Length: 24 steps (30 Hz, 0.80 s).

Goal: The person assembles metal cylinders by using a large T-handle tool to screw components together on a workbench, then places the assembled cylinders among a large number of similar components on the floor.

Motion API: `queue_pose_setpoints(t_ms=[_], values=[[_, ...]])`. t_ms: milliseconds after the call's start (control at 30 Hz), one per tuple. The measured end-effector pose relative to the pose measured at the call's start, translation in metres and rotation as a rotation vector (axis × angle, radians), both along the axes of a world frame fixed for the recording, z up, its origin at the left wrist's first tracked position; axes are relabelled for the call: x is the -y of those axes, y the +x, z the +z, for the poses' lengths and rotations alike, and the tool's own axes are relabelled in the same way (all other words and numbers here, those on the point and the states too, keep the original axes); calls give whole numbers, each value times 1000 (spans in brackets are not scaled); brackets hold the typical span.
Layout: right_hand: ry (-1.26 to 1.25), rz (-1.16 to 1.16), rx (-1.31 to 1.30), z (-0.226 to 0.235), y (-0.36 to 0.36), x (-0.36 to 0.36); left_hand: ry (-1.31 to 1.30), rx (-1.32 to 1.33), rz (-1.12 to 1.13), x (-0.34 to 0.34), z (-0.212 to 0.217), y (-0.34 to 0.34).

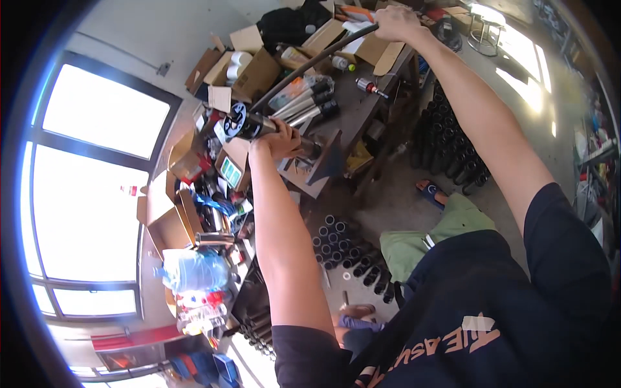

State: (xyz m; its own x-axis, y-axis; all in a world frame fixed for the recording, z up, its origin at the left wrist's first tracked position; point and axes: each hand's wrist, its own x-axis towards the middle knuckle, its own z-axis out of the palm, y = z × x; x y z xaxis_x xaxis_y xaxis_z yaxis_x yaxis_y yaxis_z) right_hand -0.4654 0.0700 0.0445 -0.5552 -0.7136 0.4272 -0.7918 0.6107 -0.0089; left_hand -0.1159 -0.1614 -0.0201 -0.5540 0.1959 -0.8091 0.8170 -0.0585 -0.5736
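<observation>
My left hand (281, 140) is wrapped round a dark metal cylinder (259, 127) at the bench. At the cylinder's left end is a round black-and-silver flange (237, 121) with holes. High at the top of the view, my right hand (396, 24) grips the end of a long dark bar (317, 59). This bar slopes down to the left and reaches the flange end; how it joins there I cannot tell. Under the cylinder's right end sits an angled metal plate (325, 165). Several silver tubes with black ends (310, 103) lie just beyond the cylinder.
A red-and-silver tool (370, 87) lies on the dark workbench (352, 119). Cardboard boxes (257, 72) crowd its back and left. Black tubes (446, 145) are stacked on the floor, with more black tubes (339, 239) nearer. A large clear bottle (194, 270) and a stool (485, 29) flank the area.
</observation>
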Motion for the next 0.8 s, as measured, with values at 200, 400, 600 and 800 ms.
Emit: queue_pose_setpoints(t_ms=[200, 400, 600, 800], values=[[-29, -31, -35, -2, 8, -11, -165, -52, -168, -19, 9, 4], [21, 20, 43, -10, 6, -16, -189, -46, -79, -23, 0, -1], [-99, 175, 218, -76, -139, -14, -696, -56, -169, -41, 6, -20], [56, -60, 702, -249, -50, -130, -1670, -68, -60, -190, 2, -25]])
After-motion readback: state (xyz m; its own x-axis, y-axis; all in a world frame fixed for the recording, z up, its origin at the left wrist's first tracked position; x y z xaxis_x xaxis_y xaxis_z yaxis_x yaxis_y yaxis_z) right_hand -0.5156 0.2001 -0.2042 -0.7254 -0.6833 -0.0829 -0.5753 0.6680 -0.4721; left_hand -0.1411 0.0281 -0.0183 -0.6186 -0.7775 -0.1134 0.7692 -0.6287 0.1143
